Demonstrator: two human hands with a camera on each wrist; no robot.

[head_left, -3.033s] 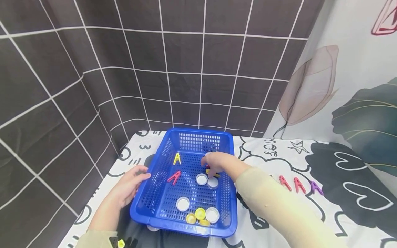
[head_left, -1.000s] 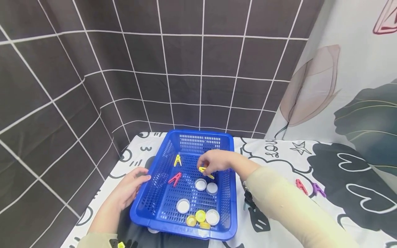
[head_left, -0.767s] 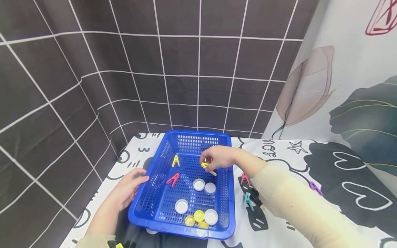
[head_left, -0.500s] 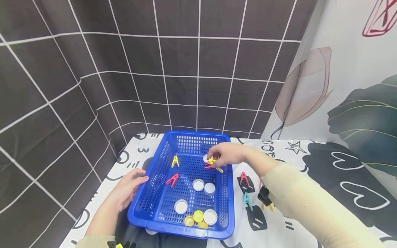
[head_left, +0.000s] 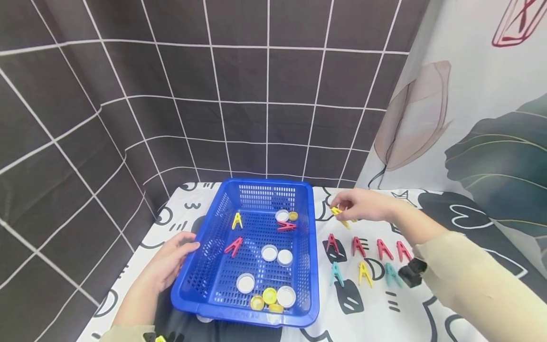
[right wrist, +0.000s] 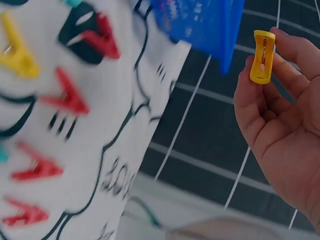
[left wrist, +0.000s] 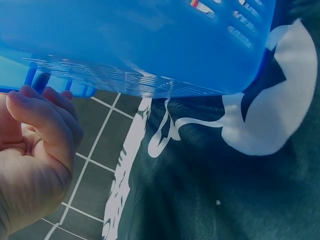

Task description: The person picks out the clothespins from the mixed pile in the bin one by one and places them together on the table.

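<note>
My right hand (head_left: 363, 204) pinches a yellow clothespin (head_left: 344, 222) above the cloth, to the right of the blue basket (head_left: 317, 266). Thumb and fingertips press its two sides in the right wrist view, where the clothespin (right wrist: 268, 59) appears end-on. At the basket's left side, my left hand (head_left: 173, 260) grips the rim; the left wrist view shows the fingers (left wrist: 47, 122) curled against it. Inside the basket lie a yellow clothespin (head_left: 237, 220), a red clothespin (head_left: 233, 246) and another red clothespin (head_left: 287, 226), among several white and yellow bottle caps.
Right of the basket, several red clothespins (head_left: 358, 246) form a row on the patterned cloth (head_left: 325, 304). Nearer me lie a teal clothespin (head_left: 336, 274), a yellow clothespin (head_left: 364, 274) and a second teal clothespin (head_left: 392, 274). A dark checked curtain (head_left: 239, 118) hangs behind.
My right hand has picked the yellow clothespin out of the basket and carried it right, over the cloth. The left hand stays at the rim.
</note>
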